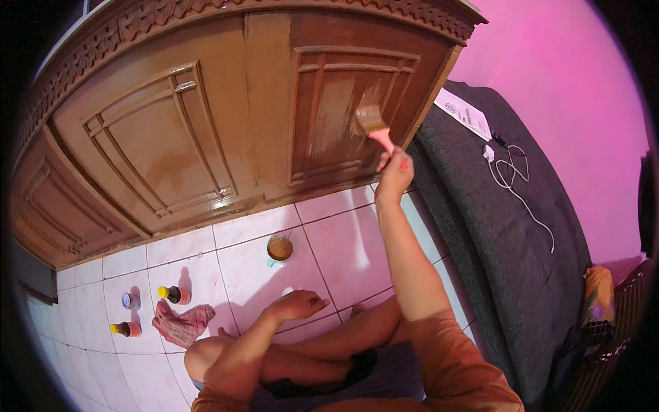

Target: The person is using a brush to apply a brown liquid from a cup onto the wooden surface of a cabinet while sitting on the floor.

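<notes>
My right hand is closed round the pink handle of a flat paintbrush. The bristles press against the recessed panel of the right cabinet door, where uneven, streaky brown strokes show. Over my crossed legs, my left hand hangs with its fingers curled in, and nothing shows in it. On the tiles between me and the wooden cabinet stands a cup of brown liquid. The middle door has a glossy brown surface.
Left on the white tiled floor are two yellow-capped bottles, a small round container and a crumpled reddish cloth. Along the right lies a dark grey mattress, bearing a white booklet and a charger with its cable.
</notes>
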Motion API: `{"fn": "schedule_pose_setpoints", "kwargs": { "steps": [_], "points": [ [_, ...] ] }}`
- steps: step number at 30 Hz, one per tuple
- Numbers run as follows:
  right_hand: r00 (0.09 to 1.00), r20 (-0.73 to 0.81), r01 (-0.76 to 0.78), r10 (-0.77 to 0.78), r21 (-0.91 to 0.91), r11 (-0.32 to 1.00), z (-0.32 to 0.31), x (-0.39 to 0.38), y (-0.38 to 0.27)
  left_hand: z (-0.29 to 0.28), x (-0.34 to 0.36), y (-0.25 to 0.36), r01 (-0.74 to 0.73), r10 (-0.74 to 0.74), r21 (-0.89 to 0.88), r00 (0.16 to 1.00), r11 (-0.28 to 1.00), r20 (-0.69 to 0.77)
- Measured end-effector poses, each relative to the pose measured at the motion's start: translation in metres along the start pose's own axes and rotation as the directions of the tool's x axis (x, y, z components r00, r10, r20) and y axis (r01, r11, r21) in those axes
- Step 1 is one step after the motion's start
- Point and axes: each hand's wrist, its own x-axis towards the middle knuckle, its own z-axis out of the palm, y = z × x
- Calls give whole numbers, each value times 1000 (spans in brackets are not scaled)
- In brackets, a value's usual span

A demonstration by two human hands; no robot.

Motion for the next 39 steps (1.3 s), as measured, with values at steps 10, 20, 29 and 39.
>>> {"fn": "schedule_pose_setpoints", "kwargs": {
  "steps": [10, 20, 29, 39],
  "points": [
    [961, -134, -255, 243, -87, 963, -38, -33, 58, -7, -8, 5, 28, -30, -62, 999, 998, -18],
    [1000, 29, -3, 5, -73, 997, 31, 24, -32, -1, -8, -5, -43, 39, -39, 995, 998, -92],
    [999, -6, -36, 38, -465, 884, -17, 7, 34, 0, 0, -1, -20, 16, -45, 996, 999, -84],
    [993, 67, 101, -95, -93, 991, 54, 46, -91, -1, -3, -6, -22, 20, -47, 999, 999, -50]
  ]
}}
